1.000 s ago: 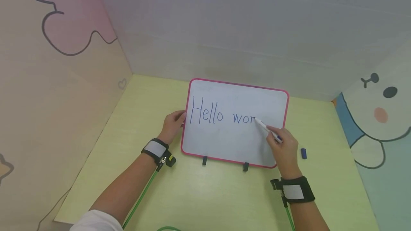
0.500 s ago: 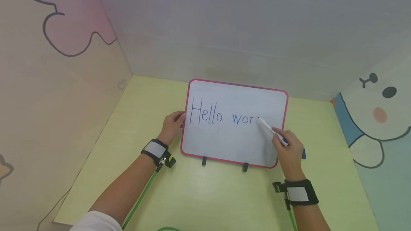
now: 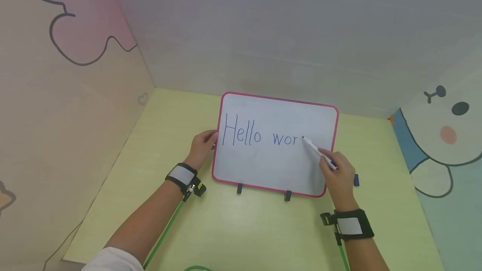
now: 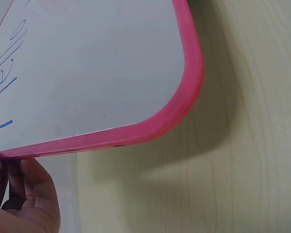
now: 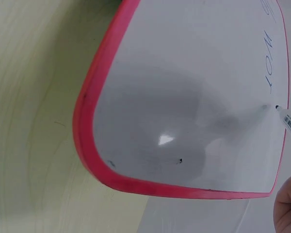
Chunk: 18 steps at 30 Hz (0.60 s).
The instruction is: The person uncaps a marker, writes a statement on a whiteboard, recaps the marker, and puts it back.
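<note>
A whiteboard (image 3: 278,162) with a pink frame stands tilted on the table, bearing "Hello wor" in blue handwriting. My left hand (image 3: 202,147) pinches its left edge; in the left wrist view, thumb and fingers (image 4: 39,182) meet the pink rim. My right hand (image 3: 339,175) grips a white marker (image 3: 312,146) with a blue end, pen-fashion. The marker's dark tip is just right of the "r", close to the board. In the right wrist view the marker (image 5: 290,121) shows uncapped, a small gap between tip and its shadow on the board.
A blue marker cap (image 3: 356,180) lies on the pale yellow table (image 3: 233,229), partly behind my right hand. Two black feet (image 3: 288,195) jut from the board's lower edge. Green cables (image 3: 165,233) trail from both wrist straps. Painted walls enclose the table.
My right hand has shifted right with the marker, off the "r", which now stands fully visible. It has barely moved over the last half second. The left hand and whiteboard keep their places.
</note>
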Motion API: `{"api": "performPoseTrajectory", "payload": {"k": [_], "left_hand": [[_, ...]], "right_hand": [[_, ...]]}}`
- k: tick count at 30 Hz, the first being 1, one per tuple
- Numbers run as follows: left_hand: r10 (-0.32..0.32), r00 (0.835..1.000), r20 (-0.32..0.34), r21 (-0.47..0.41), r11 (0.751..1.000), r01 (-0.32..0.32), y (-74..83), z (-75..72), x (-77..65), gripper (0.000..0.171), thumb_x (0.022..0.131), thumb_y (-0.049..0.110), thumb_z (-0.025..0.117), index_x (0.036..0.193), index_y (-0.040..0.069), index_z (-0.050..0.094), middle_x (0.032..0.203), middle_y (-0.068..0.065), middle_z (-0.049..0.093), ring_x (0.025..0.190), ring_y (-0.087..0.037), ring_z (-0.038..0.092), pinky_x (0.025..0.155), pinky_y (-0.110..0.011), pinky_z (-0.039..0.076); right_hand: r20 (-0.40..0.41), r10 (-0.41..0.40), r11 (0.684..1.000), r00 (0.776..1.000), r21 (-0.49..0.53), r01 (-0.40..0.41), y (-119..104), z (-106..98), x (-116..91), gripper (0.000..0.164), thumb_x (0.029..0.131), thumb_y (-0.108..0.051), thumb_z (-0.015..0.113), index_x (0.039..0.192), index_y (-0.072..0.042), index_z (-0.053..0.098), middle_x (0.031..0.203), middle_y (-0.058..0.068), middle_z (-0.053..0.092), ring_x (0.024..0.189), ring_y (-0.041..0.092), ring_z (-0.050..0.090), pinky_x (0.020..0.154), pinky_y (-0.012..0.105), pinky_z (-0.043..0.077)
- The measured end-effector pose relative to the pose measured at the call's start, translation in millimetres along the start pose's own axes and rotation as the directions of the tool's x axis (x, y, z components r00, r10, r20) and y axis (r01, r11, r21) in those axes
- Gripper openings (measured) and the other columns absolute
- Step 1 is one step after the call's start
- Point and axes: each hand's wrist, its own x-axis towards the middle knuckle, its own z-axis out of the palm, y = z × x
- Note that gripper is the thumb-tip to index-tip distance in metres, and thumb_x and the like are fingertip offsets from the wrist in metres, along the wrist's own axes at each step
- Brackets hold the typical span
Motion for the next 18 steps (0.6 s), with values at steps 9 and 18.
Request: {"api": "performPoseTrajectory", "payload": {"k": [9,18], "left_hand": [[-0.021,1.000,-0.005,0.008,1.000,0.021,1.9,0.5,-0.7,0.042,0.098,0.032,0.052,0.131,0.006,0.053,0.125,-0.011,0.058,0.107,-0.025,0.058,0.093,-0.037,0.052],[-0.013,1.000,0.001,0.004,1.000,0.013,-4.2,0.4,3.0,0.044,0.097,0.034,0.052,0.132,0.007,0.053,0.126,-0.011,0.058,0.107,-0.024,0.058,0.093,-0.036,0.052]], "right_hand": [[0.038,0.049,0.999,0.998,-0.011,-0.048,-2.8,1.1,3.3,0.021,0.086,-0.005,0.064,0.105,-0.008,0.072,0.078,0.004,0.060,0.068,0.006,0.043,0.051,0.012,0.034],[0.051,0.068,0.997,0.996,-0.035,-0.066,-3.7,1.4,7.5,0.021,0.087,-0.007,0.062,0.107,-0.009,0.071,0.080,0.004,0.060,0.070,0.007,0.043,0.054,0.011,0.034]]}}
